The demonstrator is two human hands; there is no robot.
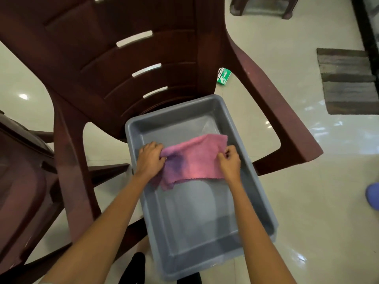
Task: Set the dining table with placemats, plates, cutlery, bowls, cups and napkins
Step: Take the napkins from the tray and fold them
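Observation:
A pink cloth napkin (194, 158) with a purple patch hangs stretched between my two hands over a grey plastic tub (258, 181). My left hand (150, 158) grips the napkin's left edge with curled fingers. At the right edge, my right hand (229, 162) pinches the cloth. The napkin's lower, scalloped hem hangs loose above the tub's floor. Nothing else shows inside the tub.
The tub sits on a glossy tiled floor (307, 201) in front of a dark red plastic chair (123, 68). Another dark red chair (24, 171) stands at the left. A green box (224, 76) lies on the floor, a striped mat (346, 83) at the right.

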